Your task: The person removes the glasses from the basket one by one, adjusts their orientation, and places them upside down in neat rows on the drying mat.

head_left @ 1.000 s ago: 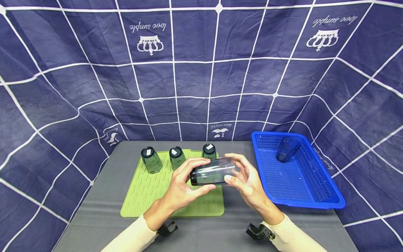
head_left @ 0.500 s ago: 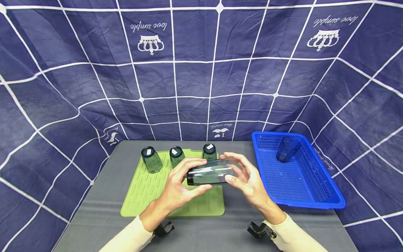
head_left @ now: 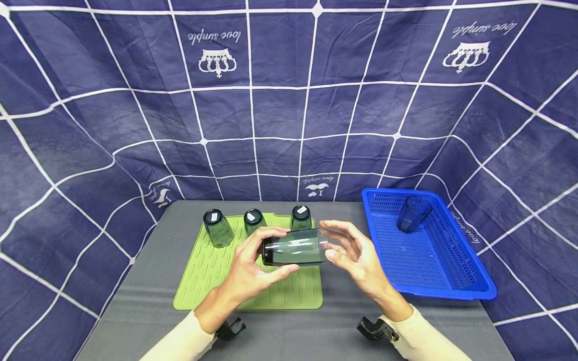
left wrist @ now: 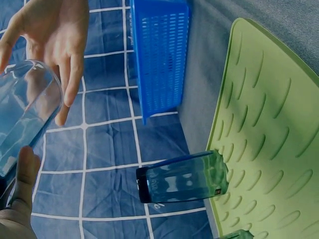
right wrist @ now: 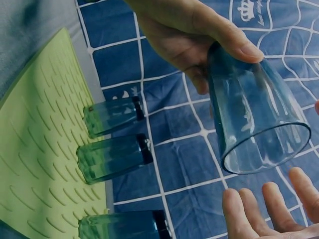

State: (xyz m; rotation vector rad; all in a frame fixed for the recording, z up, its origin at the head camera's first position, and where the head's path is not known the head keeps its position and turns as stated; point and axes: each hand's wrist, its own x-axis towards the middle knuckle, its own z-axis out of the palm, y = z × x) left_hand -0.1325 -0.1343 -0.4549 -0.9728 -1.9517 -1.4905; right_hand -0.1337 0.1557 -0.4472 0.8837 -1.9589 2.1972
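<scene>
A tinted drinking glass (head_left: 295, 246) lies sideways in the air above the green mat (head_left: 217, 278), its dark base to the left. My left hand (head_left: 246, 268) grips it around the base end, with fingers over the top and thumb below. By the open rim is my right hand (head_left: 363, 258), fingers spread; in the right wrist view its fingertips (right wrist: 271, 196) are apart from the glass (right wrist: 259, 114). Upside down on the mat stand three similar glasses: a left one (head_left: 219, 229), a middle one (head_left: 254, 223) and a right one (head_left: 301, 216).
To the right, a blue plastic basket (head_left: 384, 281) sits on the grey table (head_left: 311, 331). Inside its far end leans another glass (head_left: 413, 214). A blue cloth with white lines (head_left: 280, 115) hangs behind and at both sides.
The held glass has shifted left with my left hand. My right hand's fingers have come away from the rim. The standing glasses and basket have stayed put.
</scene>
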